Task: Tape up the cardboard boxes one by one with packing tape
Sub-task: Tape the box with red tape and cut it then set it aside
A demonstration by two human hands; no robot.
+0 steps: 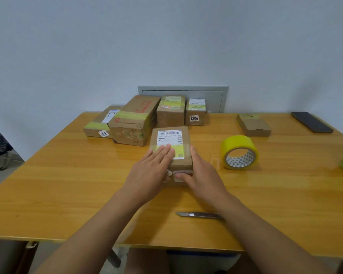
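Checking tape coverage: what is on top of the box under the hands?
On the box: a white shipping label, a yellow tape band and the left hand lying flat. The hand covers the band's left part.

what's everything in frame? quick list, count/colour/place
cardboard box under the hands: 1, brown, white shipping label and yellow tape band, table centre
boxes at the back: 4, brown with yellow tape, far edge near the wall
flat box: 1, brown, apart at back right
packing tape roll: 1, yellow, on its side, right of the centre box
utility knife: 1, dark metal, near edge, partly under the right forearm
phone: 1, black, far right corner
table: 1, yellow-orange wood
wall panel: 1, grey, behind the boxes
left hand: fingers flat on the box top
right hand: against the box's right side
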